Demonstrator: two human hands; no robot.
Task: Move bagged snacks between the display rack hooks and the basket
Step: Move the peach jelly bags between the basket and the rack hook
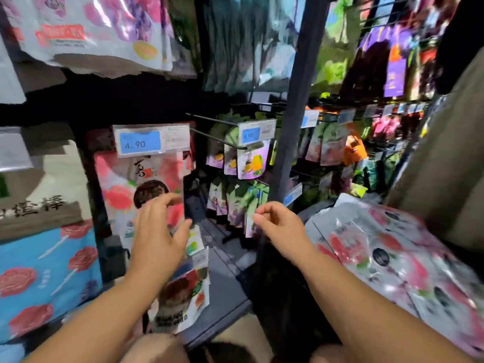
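Left hand (pixel 157 237), fingers spread, at the hanging pink bag (pixel 117 184); right hand (pixel 277 224) loosely curled (holding nothing). Grip low, then slide straight outward.

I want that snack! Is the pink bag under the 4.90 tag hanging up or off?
Hanging up: the pink plastic snack bag hangs upright below the blue price tag; hook hidden.

Open gap between pink bag (pixel 117 184) and grey post (pixel 294 113), bare hook prongs (pixel 217 139) jutting in, bag pile (pixel 387 252) right.
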